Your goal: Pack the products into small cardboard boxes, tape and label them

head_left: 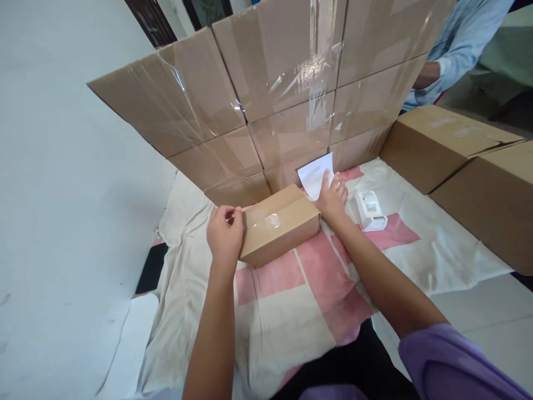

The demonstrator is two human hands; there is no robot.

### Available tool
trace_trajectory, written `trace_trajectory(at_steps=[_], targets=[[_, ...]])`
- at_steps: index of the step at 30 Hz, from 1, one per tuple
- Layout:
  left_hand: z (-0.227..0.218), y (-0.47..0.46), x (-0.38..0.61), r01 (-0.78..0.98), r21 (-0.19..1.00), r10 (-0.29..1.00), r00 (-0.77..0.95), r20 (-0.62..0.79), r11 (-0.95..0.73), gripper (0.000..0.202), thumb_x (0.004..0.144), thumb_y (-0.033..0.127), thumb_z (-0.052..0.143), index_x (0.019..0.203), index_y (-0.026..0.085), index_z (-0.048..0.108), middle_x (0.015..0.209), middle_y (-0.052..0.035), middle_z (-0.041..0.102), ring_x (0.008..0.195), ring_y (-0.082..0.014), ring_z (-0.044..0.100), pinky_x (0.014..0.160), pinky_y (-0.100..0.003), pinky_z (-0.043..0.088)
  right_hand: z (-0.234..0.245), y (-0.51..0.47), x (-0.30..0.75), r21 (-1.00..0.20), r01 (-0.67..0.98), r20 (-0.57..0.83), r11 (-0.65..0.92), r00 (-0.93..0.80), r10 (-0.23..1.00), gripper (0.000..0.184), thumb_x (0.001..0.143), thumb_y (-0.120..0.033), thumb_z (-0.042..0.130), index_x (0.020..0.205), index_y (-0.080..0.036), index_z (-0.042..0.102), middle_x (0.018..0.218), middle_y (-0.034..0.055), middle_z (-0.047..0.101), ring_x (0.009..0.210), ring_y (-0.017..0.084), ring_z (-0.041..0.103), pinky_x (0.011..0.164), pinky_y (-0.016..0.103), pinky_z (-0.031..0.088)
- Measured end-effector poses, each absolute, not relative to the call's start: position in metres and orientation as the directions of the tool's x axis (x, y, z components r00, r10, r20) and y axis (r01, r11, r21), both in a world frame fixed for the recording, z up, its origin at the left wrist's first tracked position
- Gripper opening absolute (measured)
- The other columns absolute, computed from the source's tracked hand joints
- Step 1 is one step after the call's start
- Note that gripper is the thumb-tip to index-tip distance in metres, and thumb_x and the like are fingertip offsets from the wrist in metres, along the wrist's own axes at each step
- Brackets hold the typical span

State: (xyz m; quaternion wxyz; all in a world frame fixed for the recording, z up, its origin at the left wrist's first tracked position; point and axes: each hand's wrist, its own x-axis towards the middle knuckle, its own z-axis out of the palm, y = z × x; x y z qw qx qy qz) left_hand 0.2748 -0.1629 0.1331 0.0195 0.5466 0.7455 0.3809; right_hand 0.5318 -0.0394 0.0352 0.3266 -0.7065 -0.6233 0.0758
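A small closed cardboard box [287,236] lies on the cloth in front of me, with clear tape [272,221] across its top seam. At the box's left end is my left hand [225,233], its fingers curled in a pinch. Something pale glints between those fingertips, too small to name. My right hand [333,199] is beyond the box's right end, fingers stretched out over a sheet of white paper [312,175]. The paper leans near the foot of the stacked boxes. Just right of that hand stands a white tape dispenser [369,210] with a roll in it.
A wall of taped cardboard boxes [291,83] rises behind the work spot. More boxes [466,161] stand at the right. A pink and white cloth [283,311] covers the surface. Another person's sleeve [470,44] shows at upper right. A white wall [75,166] bounds the left.
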Motion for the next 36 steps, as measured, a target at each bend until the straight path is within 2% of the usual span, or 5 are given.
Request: trace_trajectory(at_steps=[7, 20, 28, 32, 36], targets=[[0.179, -0.186, 0.334, 0.864, 0.399, 0.428, -0.250, 0.869, -0.306, 0.005, 0.091, 0.021, 0.059, 0.090, 0.022, 0.064, 0.092, -0.0038, 0.068, 0.092, -0.0205, 0.065, 0.090, -0.037, 0.048, 0.030, -0.039, 0.528, -0.305, 0.952, 0.169, 0.001, 0.054, 0.984, 0.048, 0.096, -0.031, 0.057, 0.135, -0.005, 0.056, 0.114, 0.0288, 0.070, 0.113, 0.039, 0.063, 0.093, 0.049, 0.046], [0.192, -0.169, 0.366, 0.619, 0.542, 0.483, -0.281, 0.829, -0.569, 0.011, 0.094, 0.019, 0.057, 0.085, 0.021, 0.064, 0.081, 0.0003, 0.067, 0.081, -0.0148, 0.064, 0.075, -0.030, 0.051, 0.043, -0.050, 0.510, -0.192, 0.976, 0.073, 0.106, -0.094, 0.993, 0.026, 0.103, -0.024, 0.046, 0.110, -0.016, 0.070, 0.119, 0.0204, 0.066, 0.113, 0.035, 0.055, 0.087, 0.044, 0.044], [0.180, -0.157, 0.347, 0.596, 0.638, 0.569, -0.337, 0.750, -0.488, 0.014, 0.093, 0.015, 0.057, 0.083, 0.021, 0.065, 0.079, 0.0011, 0.065, 0.079, -0.0137, 0.063, 0.074, -0.029, 0.049, 0.065, -0.066, 0.530, -0.416, 0.892, 0.217, 0.177, -0.092, 0.972, 0.022, 0.105, -0.021, 0.036, 0.105, -0.016, 0.058, 0.102, 0.0132, 0.065, 0.090, 0.025, 0.058, 0.078, 0.036, 0.043], [0.181, -0.157, 0.347, 0.628, 0.620, 0.627, -0.256, 0.736, -0.470, 0.009, 0.093, 0.016, 0.062, 0.087, 0.022, 0.065, 0.081, 0.0026, 0.067, 0.079, -0.0130, 0.063, 0.077, -0.029, 0.049, 0.087, -0.084, 0.550, -0.773, 0.441, 0.583, 0.457, 0.207, 0.786, 0.024, 0.107, -0.043, 0.041, 0.099, -0.023, 0.052, 0.087, 0.0032, 0.056, 0.079, 0.020, 0.054, 0.071, 0.032, 0.043], [0.179, -0.158, 0.360, 0.680, 0.486, 0.659, -0.005, 0.752, -0.549, 0.010, 0.091, 0.025, 0.071, 0.101, 0.024, 0.069, 0.101, -0.0028, 0.070, 0.096, -0.0193, 0.066, 0.088, -0.037, 0.049, 0.097, -0.099, 0.546, -0.828, 0.106, 0.557, 0.550, 0.268, 0.786, 0.028, 0.103, -0.052, 0.051, 0.095, -0.025, 0.052, 0.085, 0.0005, 0.051, 0.075, 0.017, 0.052, 0.068, 0.030, 0.043]])
